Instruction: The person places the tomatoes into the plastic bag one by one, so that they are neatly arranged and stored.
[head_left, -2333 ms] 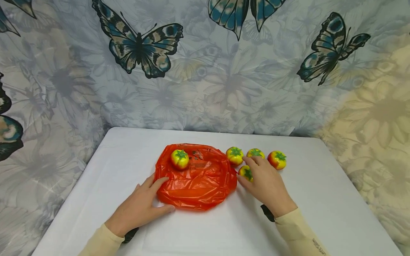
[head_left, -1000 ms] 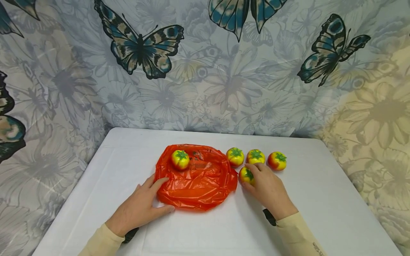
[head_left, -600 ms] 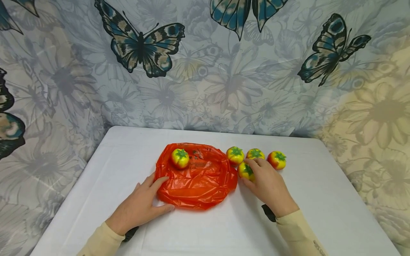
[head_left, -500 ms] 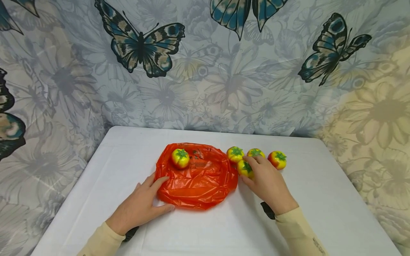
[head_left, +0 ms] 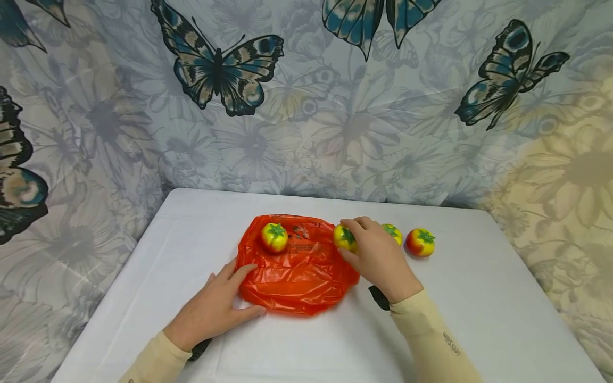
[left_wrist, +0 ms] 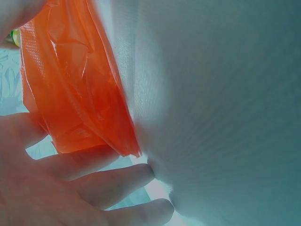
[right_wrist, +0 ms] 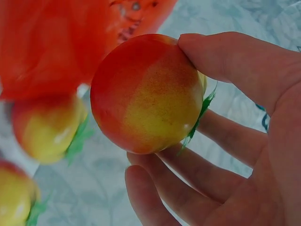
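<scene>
While both sleeves enter from the near edge, these lines run from near to far.

Near edge: two cream sleeves (head_left: 421, 330) come in over the white table (head_left: 503, 319), each with a dark strap at the wrist.

Left hand (head_left: 210, 308): lies flat on the table, fingers straight and a little apart; the index fingertip and thumb touch the near left edge of the orange plastic bag (head_left: 297, 271). The left wrist view shows those fingers (left_wrist: 113, 183) lying against the cloth right beside the bag's edge, gripping nothing.

Orange plastic bag: crumpled and flat on the table at its middle, with dark print near the far side.

Right hand (head_left: 378, 255): raised over the bag's right edge, fingers and thumb curled round a yellow-red toy tomato (head_left: 345, 237). In the right wrist view the thumb lies over the top of the fruit (right_wrist: 148, 94) and the other fingers cup it from below; its green leaves poke out between them.

Held tomato: in the right hand, just above the right rim of the bag; whether it touches the plastic cannot be told.

Tomato on the bag (head_left: 274, 237): sits on the bag's far left part, green top up.

Right of the hand: one tomato (head_left: 394, 233) half hidden behind the knuckles, and a redder tomato (head_left: 420, 242) just beyond it, both on the table.

Far: a butterfly-print cloth (head_left: 306, 106) hangs behind the table.
</scene>
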A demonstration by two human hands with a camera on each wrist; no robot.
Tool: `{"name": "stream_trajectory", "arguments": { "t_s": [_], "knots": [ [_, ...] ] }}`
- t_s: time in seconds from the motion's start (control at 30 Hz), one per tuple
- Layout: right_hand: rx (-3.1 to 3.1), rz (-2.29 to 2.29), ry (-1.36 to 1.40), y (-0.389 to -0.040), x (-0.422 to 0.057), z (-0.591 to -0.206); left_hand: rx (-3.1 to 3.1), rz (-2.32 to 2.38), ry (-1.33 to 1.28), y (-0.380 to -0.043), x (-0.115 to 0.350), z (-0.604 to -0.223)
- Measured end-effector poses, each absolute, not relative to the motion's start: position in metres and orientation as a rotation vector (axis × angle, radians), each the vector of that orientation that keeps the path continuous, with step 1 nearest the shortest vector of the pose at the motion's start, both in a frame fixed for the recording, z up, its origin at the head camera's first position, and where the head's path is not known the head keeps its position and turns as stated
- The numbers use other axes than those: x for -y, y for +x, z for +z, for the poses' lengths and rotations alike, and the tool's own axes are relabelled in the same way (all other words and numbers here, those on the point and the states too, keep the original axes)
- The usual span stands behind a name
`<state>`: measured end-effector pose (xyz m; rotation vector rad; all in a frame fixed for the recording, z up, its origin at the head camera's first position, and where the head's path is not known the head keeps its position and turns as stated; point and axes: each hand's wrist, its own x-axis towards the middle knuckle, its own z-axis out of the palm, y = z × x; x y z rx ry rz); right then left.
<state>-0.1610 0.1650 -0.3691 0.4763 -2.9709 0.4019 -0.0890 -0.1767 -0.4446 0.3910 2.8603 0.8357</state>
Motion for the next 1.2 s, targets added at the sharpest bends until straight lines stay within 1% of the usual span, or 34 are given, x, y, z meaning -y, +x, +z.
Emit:
{"name": "stream_trajectory", "arguments": {
  "t_s": [0.3,0.63,1.2],
  "knots": [
    [2.98,0.412,0.591,-0.179,-0.126,-0.373,-2.857,0.851,0.385,-0.089,0.178,-0.445],
    [3.008,0.439,0.652,-0.194,-0.098,-0.382,-2.865,0.837,0.374,-0.089,0.178,-0.445],
    [3.026,0.401,0.692,-0.202,-0.086,-0.402,-2.868,0.827,0.37,-0.088,0.177,-0.445]
  ]
}}
